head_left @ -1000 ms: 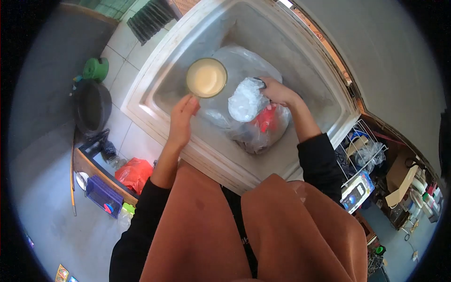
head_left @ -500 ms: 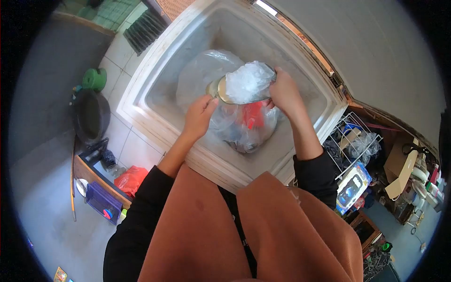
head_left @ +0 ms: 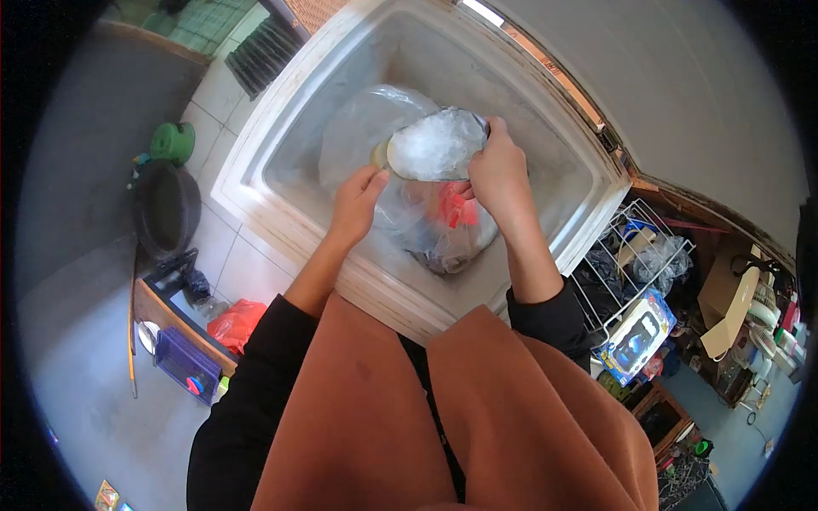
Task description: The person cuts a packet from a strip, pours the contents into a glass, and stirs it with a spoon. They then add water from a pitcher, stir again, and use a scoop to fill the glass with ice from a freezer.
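My left hand (head_left: 356,203) is closed at the rim of a round yellowish container (head_left: 380,156). My right hand (head_left: 496,166) grips the right end of a frosty clear plastic bag (head_left: 436,145), fingers wrapped round its edge. The bag's left end touches the container and partly covers it. Both are held above the inside of a white chest freezer (head_left: 281,217). Beneath them lie a large clear plastic bag (head_left: 345,128) and another clear bag with something red (head_left: 456,207) inside. What the container holds is hidden.
A raised lid (head_left: 682,94) stands at the upper right. Right of the freezer are a white wire rack (head_left: 626,294), a blue box (head_left: 637,336) and cardboard (head_left: 728,311). At left are a dark basin (head_left: 164,210), a green container (head_left: 173,142) and a red bag (head_left: 237,324).
My right hand and the frosty bag have moved left, so the bag now covers more of the container. My left hand has shifted slightly left.
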The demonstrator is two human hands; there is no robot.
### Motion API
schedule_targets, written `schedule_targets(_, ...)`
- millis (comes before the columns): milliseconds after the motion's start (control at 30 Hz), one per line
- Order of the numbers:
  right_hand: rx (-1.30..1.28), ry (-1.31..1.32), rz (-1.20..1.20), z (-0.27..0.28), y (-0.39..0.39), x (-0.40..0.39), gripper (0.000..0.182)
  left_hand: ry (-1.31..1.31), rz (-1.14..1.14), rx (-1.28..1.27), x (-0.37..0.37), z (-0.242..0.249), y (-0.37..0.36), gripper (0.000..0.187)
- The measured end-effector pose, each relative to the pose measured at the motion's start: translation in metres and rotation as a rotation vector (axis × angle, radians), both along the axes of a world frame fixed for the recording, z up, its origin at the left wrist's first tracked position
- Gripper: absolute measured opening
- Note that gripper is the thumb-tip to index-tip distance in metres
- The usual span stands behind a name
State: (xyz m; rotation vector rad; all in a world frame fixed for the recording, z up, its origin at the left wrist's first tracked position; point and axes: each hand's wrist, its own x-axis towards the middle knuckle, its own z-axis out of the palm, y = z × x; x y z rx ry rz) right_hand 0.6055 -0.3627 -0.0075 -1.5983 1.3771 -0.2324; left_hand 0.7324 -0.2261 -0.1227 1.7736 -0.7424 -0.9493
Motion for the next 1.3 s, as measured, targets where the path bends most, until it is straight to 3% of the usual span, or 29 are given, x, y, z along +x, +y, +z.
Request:
schedule_targets(367,-0.083,0.081,0.025,0.005,0.008,0.008,0.031,0.013,0.010,-0.018,0.001,-0.003,0.002,0.030)
schedule_targets(433,-0.263,0.130,0.065,-0.005,0.008,0.008,0.032,0.019,0.000,-0.014,0.002,-0.004,0.001,0.030)
schedule_targets(667,-0.261,0.188,0.075,0.001,0.013,0.009,0.035,0.069,0.013,0.001,-0.001,0.006,0.001,0.029)
schedule_targets(700,-0.525,0.162,0.116,-0.003,0.014,0.007,0.036,0.074,0.026,0.005,-0.001,0.008,0.000,0.029)
schedule_targets(767,-0.787,0.134,0.160,-0.001,0.015,0.003,0.038,0.127,0.014,-0.008,0.001,0.001,0.001,0.029)
schedule_targets(833,-0.382,0.134,0.000,0.010,0.011,0.000,0.041,0.179,0.002,-0.020,0.005,-0.001,0.004,0.029)
schedule_targets(867,-0.382,0.134,0.002,0.014,0.009,-0.003,0.041,0.244,0.019,-0.020,0.006,-0.001,0.006,0.029)
schedule_targets(933,0.002,-0.116,-0.256,0.020,0.000,-0.013,0.044,0.314,0.033,-0.023,0.010,0.000,0.010,0.029)
schedule_targets(1000,0.061,-0.152,-0.281,-0.001,-0.003,-0.020,0.047,0.534,0.074,-0.100,0.017,0.004,0.023,0.029)
schedule_targets(1067,0.194,-0.014,-0.208,-0.015,0.004,-0.012,0.042,0.545,0.066,-0.094,0.024,0.023,0.027,0.029)
schedule_targets(1133,-0.339,0.303,0.168,-0.058,0.026,0.009,0.034,0.465,0.089,-0.077,0.033,0.027,0.031,0.029)
schedule_targets(1200,-0.516,0.369,0.335,-0.122,0.041,0.053,0.026,0.446,0.100,-0.109,0.038,0.024,0.030,0.029)
schedule_targets(1267,-0.526,0.324,0.402,-0.188,0.030,0.085,0.021,0.420,0.102,-0.140,0.038,0.022,0.029,0.029)
schedule_targets(1300,-0.439,0.423,0.511,-0.214,0.014,0.094,0.024,0.366,0.130,-0.125,0.037,0.021,0.028,0.028)
